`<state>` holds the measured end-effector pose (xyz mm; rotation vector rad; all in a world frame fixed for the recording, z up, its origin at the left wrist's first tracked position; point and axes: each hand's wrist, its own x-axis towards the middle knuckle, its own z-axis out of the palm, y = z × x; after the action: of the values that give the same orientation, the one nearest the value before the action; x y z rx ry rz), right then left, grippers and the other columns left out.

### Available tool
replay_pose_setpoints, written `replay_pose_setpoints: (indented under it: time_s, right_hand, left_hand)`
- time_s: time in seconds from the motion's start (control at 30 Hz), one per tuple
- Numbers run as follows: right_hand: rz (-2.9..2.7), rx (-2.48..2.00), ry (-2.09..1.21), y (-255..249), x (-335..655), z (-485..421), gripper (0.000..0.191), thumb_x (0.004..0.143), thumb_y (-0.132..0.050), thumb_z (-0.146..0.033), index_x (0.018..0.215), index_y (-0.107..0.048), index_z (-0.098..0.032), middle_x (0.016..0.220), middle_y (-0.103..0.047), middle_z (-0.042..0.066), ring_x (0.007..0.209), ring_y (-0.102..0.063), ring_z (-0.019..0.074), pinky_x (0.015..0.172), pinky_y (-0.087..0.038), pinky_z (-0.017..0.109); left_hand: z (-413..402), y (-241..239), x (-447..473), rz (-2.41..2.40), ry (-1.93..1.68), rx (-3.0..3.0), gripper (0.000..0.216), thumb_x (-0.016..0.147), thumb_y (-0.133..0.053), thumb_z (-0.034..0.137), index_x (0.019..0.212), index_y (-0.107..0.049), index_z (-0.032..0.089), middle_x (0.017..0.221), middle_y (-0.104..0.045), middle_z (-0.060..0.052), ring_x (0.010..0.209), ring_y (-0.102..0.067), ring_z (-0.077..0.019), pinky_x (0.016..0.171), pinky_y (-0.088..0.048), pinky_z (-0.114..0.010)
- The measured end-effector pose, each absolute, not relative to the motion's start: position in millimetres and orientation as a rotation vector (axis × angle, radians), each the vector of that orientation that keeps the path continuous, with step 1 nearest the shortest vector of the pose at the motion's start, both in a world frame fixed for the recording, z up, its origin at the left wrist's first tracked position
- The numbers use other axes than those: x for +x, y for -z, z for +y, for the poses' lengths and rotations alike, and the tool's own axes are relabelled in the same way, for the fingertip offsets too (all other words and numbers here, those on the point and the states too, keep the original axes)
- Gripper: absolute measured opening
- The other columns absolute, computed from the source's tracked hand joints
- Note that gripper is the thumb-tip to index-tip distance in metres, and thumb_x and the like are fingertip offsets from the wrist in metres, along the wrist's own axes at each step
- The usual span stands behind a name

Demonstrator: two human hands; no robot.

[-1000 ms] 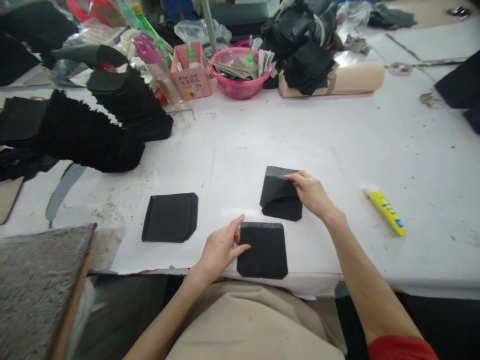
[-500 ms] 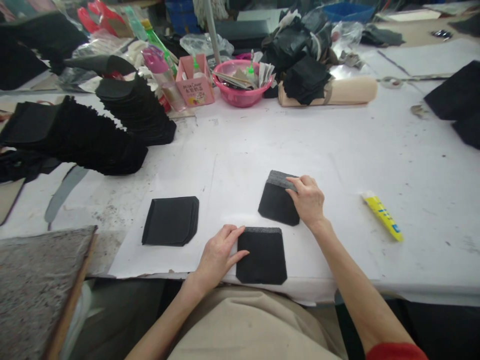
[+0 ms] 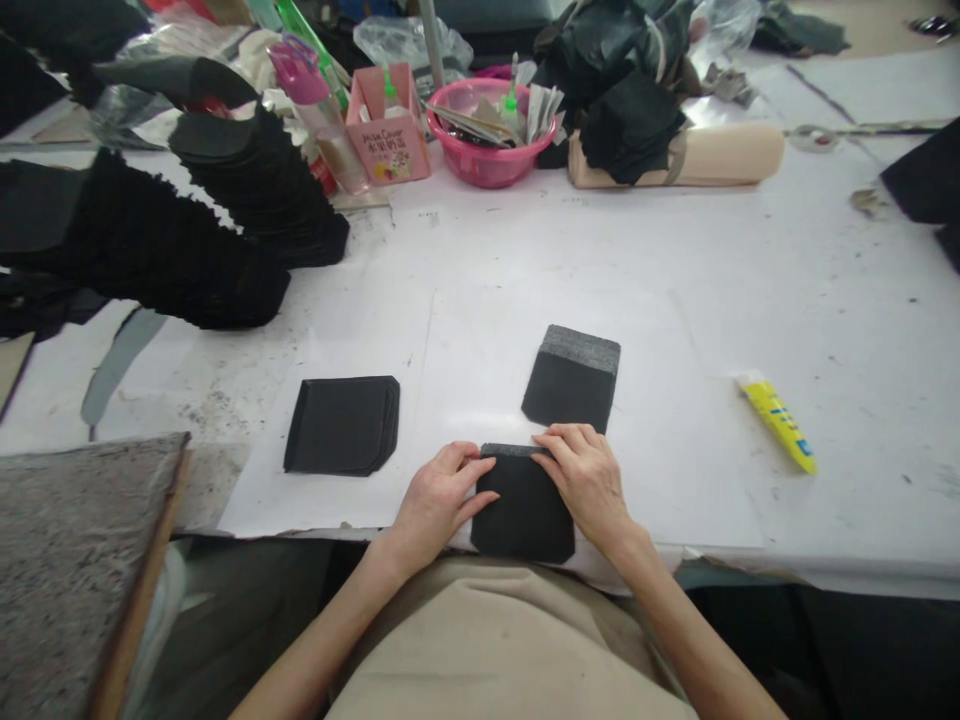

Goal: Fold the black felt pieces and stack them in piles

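A black pocket-shaped piece with a grey top strip [image 3: 523, 508] lies at the table's near edge. My left hand [image 3: 437, 497] rests on its left side, fingers stretched flat at the top corner. On its right top corner my right hand [image 3: 589, 475] lies with fingers flat and slightly curled. A second black piece with a grey strip [image 3: 573, 378] lies flat just beyond, free of both hands. To the left sits a small stack of black pieces [image 3: 342, 424].
A yellow glue tube [image 3: 778, 420] lies to the right. Tall fanned stacks of black pieces [image 3: 187, 230] fill the left. A pink bowl [image 3: 491, 150], pink box [image 3: 388, 140], beige roll [image 3: 705, 155] stand at the back. A grey board [image 3: 75, 560] sits near left.
My right hand let go of the far black piece, which now lies flat, and came back onto the near piece. My left hand stayed on the near piece.
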<state>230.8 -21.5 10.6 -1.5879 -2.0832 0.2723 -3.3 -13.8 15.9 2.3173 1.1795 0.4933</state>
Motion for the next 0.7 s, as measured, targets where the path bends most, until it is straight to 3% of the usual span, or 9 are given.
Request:
replay_pose_setpoints:
  time_s: [0.2,0.4,0.53,0.7]
  right_hand:
    - [-2.089,-1.572,-0.358,-12,227,-26,0.007,0.095,-0.057,-0.023,0.093,-0.064,-0.024,0.098,-0.067,0.005,0.092,-0.055,0.0244,0.078,-0.044,0.04]
    - [-2.108,-1.574,-0.378,-14,227,-24,0.005,0.095,-0.058,-0.023,0.092,-0.062,-0.023,0.097,-0.067,0.005,0.092,-0.055,0.025,0.078,-0.044,0.039]
    - [-2.125,-1.572,-0.389,-15,225,-24,0.007,0.096,-0.056,-0.023,0.091,-0.061,-0.023,0.094,-0.066,0.005,0.09,-0.055,0.0247,0.078,-0.044,0.039]
    - [-2.087,-1.577,-0.438,-13,227,-25,0.007,0.096,-0.056,-0.023,0.092,-0.061,-0.023,0.09,-0.065,0.005,0.088,-0.053,0.0238,0.078,-0.045,0.038]
  left_hand:
    - [-17,-20,-13,1.141,-0.48,2.309,0.027,0.093,-0.059,0.021,0.12,-0.059,0.021,0.117,-0.056,-0.01,0.108,-0.058,-0.0225,0.092,-0.054,-0.039]
    - [-6,-25,-8,1.199,-0.58,2.307,0.012,0.098,-0.051,0.02,0.102,-0.063,0.02,0.104,-0.059,-0.006,0.096,-0.059,-0.0182,0.085,-0.052,-0.032]
    - [9,-21,7,1.133,-0.53,2.494,0.019,0.096,-0.054,0.022,0.114,-0.06,0.018,0.103,-0.059,-0.008,0.096,-0.057,-0.0212,0.083,-0.051,-0.035]
    - [18,-14,16,1.09,-0.483,2.546,0.011,0.094,-0.058,0.022,0.103,-0.062,0.017,0.099,-0.059,-0.007,0.093,-0.055,-0.0224,0.081,-0.05,-0.036]
